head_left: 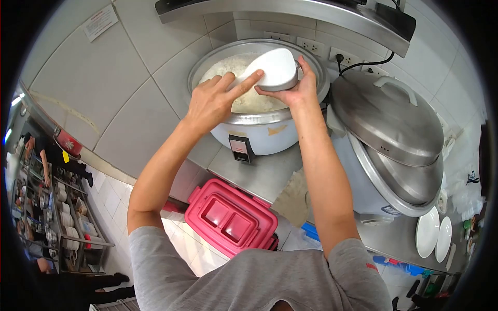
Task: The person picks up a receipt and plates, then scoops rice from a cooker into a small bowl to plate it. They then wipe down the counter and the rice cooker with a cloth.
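Observation:
My left hand (213,98) is closed on a white rice paddle (274,66), its index finger stretched along it. The paddle's broad blade lies flat over the mouth of a small grey metal cup (282,85). From the right, my right hand (301,85) grips this cup, thumb and fingers around its side. What the cup contains is hidden under the paddle. Both hands are above a large open rice cooker (257,136), and cooked white rice (223,67) shows inside its metal pot.
To the right stands a second cooker (358,171) with metal lids (386,116) stacked on it. White plates (427,232) lie on the steel counter. Below is a pink lidded box (231,217). A metal shelf (285,9) overhangs the cooker. Other people and a rack (78,228) are at left.

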The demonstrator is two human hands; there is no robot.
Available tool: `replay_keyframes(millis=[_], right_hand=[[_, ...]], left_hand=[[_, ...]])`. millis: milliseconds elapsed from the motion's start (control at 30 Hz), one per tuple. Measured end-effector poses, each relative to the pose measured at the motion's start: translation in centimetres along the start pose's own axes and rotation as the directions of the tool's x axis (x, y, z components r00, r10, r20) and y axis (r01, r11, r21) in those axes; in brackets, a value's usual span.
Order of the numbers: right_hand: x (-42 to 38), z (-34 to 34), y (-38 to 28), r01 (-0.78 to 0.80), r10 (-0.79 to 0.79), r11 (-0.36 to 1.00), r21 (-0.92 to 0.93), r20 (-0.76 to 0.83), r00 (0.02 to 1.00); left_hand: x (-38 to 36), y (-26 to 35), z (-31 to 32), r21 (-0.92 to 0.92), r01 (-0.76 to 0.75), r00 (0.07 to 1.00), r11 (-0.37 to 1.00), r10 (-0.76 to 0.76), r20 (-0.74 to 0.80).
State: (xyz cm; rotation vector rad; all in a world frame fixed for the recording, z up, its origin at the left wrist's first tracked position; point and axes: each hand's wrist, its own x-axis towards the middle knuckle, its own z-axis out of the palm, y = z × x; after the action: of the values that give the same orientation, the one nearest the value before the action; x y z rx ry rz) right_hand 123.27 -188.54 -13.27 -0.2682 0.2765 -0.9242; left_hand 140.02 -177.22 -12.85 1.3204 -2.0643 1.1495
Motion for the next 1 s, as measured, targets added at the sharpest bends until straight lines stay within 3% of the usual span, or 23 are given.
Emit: replay_keyframes(millis=[33, 133, 233, 333, 400, 467, 500, 567, 633, 700, 733, 800, 1000], right_hand=[[-0.5, 0.4, 0.1, -0.04, 0.041, 0.998, 0.043, -0.034, 0.999], [-1.8, 0.4, 0.6, -0.024, 0.024, 1.0, 0.007, 0.07, 0.997], [-3.0, -0.3, 0.8, 0.01, -0.011, 1.0, 0.014, 0.134, 0.991], [-5.9, -0.7, 1.0, 0.039, -0.042, 0.999, 0.02, 0.213, 0.976], [-8.8, -1.3, 1.2, 0.049, -0.057, 0.998, 0.037, 0.25, 0.966], [-12.2, -2.2, 1.3, 0.056, -0.069, 0.997, 0.057, 0.269, 0.961], [-14.2, -2.7, 1.2, 0.02, -0.048, 0.995, 0.095, 0.304, 0.951], [-17.9, -4.4, 0.9, 0.018, -0.046, 0.995, 0.1, 0.282, 0.958], [-22.4, -6.4, 0.5, -0.009, -0.02, 0.993, 0.118, 0.249, 0.968], [-27.0, -9.0, 0.0, -0.018, -0.003, 0.996, 0.089, 0.229, 0.973], [-29.5, -10.1, -0.4, -0.007, -0.016, 0.995, 0.099, 0.235, 0.972], [-34.3, -12.3, -1.8, 0.106, -0.112, 0.992, 0.061, 0.106, 0.988], [-46.0, -19.1, -7.8, 0.435, -0.437, 0.898, -0.07, -0.029, 0.899]], left_hand=[[0.1, -0.2, 0.5, 0.0, 0.043, 0.999, 0.999, -0.043, 0.008], [0.3, 0.2, 0.6, -0.069, 0.148, 0.987, 0.987, -0.143, 0.08], [0.4, 1.2, -1.4, -0.357, 0.27, 0.95, 0.894, -0.186, 0.251], [-0.2, 1.2, -4.6, -0.387, 0.249, 0.968, 0.888, -0.227, 0.103], [0.2, 2.4, -8.8, -0.546, 0.445, 0.894, 0.71, -0.388, 0.224], [1.0, 4.5, -13.9, -0.593, 0.663, 0.746, 0.456, -0.471, 0.471], [1.2, 5.9, -15.8, -0.582, 0.751, 0.653, 0.312, -0.479, 0.586], [0.9, 9.9, -18.1, -0.589, 0.79, 0.597, 0.173, -0.439, 0.672], [0.2, 13.9, -19.5, -0.611, 0.723, 0.69, 0.321, -0.294, 0.662], [-0.8, 18.3, -19.4, -0.658, 0.496, 0.831, 0.567, -0.089, 0.55], [-1.2, 20.9, -19.1, -0.685, 0.398, 0.875, 0.611, -0.027, 0.484], [-1.7, 25.5, -19.6, -0.639, 0.29, 0.864, 0.712, 0.092, 0.495], [-0.3, 39.2, -18.9, -0.754, 0.09, 0.874, 0.65, 0.311, 0.373]])
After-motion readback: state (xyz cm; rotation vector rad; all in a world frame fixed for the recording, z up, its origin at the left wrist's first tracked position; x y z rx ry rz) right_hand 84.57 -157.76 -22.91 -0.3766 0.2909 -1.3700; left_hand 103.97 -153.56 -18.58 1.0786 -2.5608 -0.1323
